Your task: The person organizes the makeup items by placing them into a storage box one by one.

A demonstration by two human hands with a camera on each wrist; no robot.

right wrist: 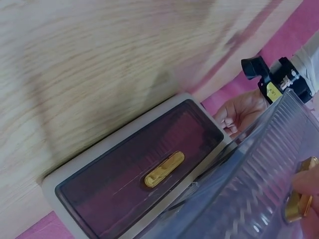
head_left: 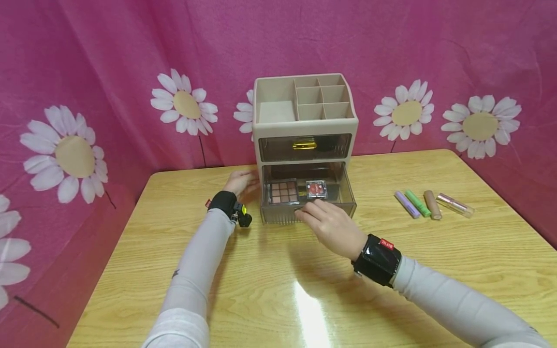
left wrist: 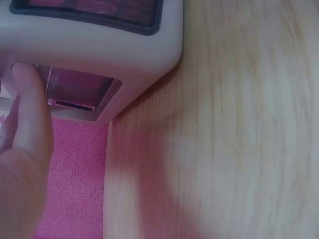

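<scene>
A beige cosmetics organizer [head_left: 304, 128] stands at the back of the table, its lower clear drawer [head_left: 278, 215] pulled out. My right hand [head_left: 330, 228] is at the drawer front; in the right wrist view its fingers pinch the gold handle [right wrist: 299, 196]. Inside the drawer lie an eyeshadow palette [head_left: 283, 192] and a small square case with a red top [head_left: 316, 188]. My left hand [head_left: 241, 183] rests against the organizer's left side, with fairly straight fingers [left wrist: 32, 109] in the left wrist view. The upper drawer [head_left: 278, 149] is closed.
Right of the organizer lie several tubes: purple [head_left: 407, 204], green [head_left: 417, 203], brown [head_left: 432, 205] and a clear pinkish one [head_left: 455, 205]. The organizer's top has open compartments [head_left: 278, 111]. A pink flowered curtain [head_left: 296, 38] hangs behind the wooden table [head_left: 261, 299].
</scene>
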